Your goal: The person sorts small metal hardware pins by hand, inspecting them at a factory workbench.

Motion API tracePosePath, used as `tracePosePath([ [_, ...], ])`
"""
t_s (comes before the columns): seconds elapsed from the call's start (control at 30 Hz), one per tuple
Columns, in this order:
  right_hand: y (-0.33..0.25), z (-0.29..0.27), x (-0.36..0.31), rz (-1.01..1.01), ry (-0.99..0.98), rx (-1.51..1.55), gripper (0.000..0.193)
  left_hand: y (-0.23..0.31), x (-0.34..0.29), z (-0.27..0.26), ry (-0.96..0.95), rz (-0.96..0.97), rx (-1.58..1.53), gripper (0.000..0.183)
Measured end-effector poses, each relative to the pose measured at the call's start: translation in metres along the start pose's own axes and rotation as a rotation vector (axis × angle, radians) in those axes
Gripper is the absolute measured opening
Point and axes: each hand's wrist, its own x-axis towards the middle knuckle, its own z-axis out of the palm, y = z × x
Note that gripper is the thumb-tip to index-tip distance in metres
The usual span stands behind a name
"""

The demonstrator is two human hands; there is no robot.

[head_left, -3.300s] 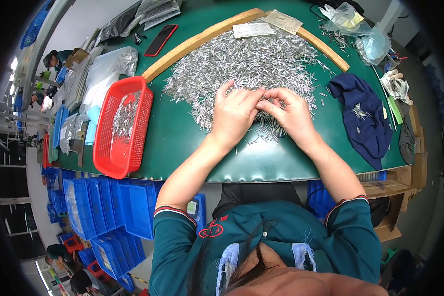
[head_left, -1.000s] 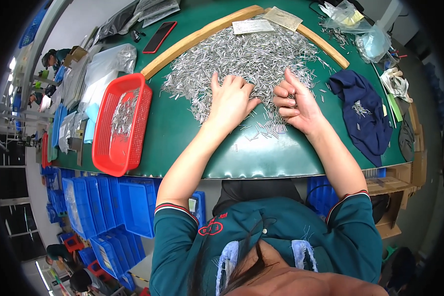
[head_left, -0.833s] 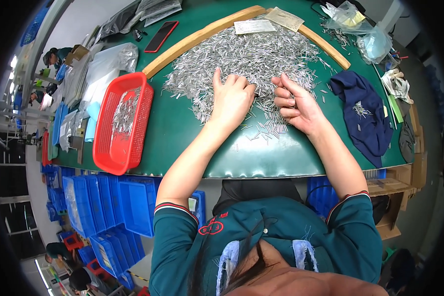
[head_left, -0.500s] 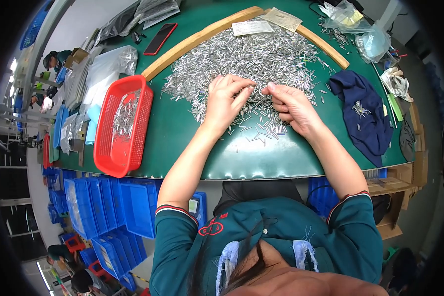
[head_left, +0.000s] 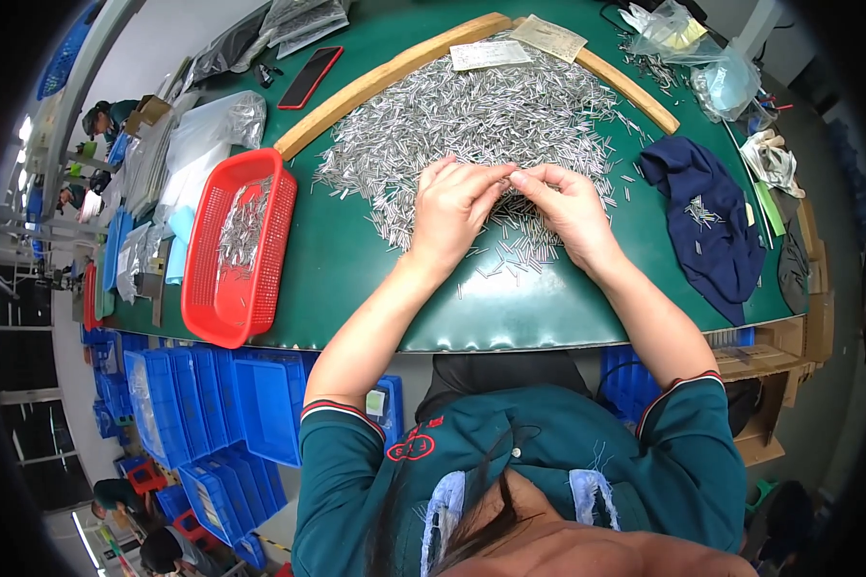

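A broad heap of small silvery metal pins point(head_left: 471, 106) lies on the green tabletop point(head_left: 356, 298). Over its near part, my left hand point(head_left: 455, 207) is closed in a pinch, thumb against forefinger. My right hand point(head_left: 573, 213) pinches too, its other fingers curled. The fingertips of both hands meet, or nearly meet, above the pins. Whatever sits between them is too small and too covered to make out. Left of my left forearm stands a red perforated plastic basket point(head_left: 281, 231) with some pins inside.
Wooden strips point(head_left: 394, 79) border the heap's far side, with paper slips point(head_left: 491, 55) on top. A red-edged phone point(head_left: 311, 77) lies at the far left. A dark blue cloth point(head_left: 707, 231) bearing a few pins is at right. Blue bins point(head_left: 269, 409) stand below the table's left edge.
My left hand has shifted slightly right, and my right hand's thumb and forefinger have come to its fingertips. The gap between the two hands has closed.
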Motion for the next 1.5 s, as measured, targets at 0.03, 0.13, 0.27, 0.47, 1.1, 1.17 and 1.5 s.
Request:
tracePosePath([
  [0.03,0.0,0.0,0.0,-0.001,-0.002,0.001,0.021,0.0,0.0,-0.001,-0.015,-0.026,-0.011,0.017],
  [0.13,0.005,-0.001,0.003,-0.071,0.029,-0.106,0.022,0.002,0.001,-0.001,-0.033,-0.155,-0.251,0.02],
  [0.27,0.011,-0.006,0.006,-0.204,-0.022,-0.122,0.021,0.003,-0.001,0.001,-0.032,-0.249,-0.451,0.021],
  [0.47,0.003,-0.002,0.0,-0.221,-0.055,-0.059,0.02,0.003,-0.001,-0.001,-0.133,-0.476,-0.851,0.023],
  [1.1,0.0,-0.009,0.005,0.041,-0.108,0.102,0.022,0.012,-0.001,-0.002,-0.041,0.096,0.052,0.026],
  [1.17,-0.003,-0.01,0.006,0.344,-0.248,0.386,0.02,0.015,0.001,-0.003,-0.013,0.104,0.024,0.026],
  [1.5,0.007,-0.016,0.011,0.73,-0.341,0.904,0.018,0.015,0.002,-0.012,-0.133,0.039,-0.076,0.036],
])
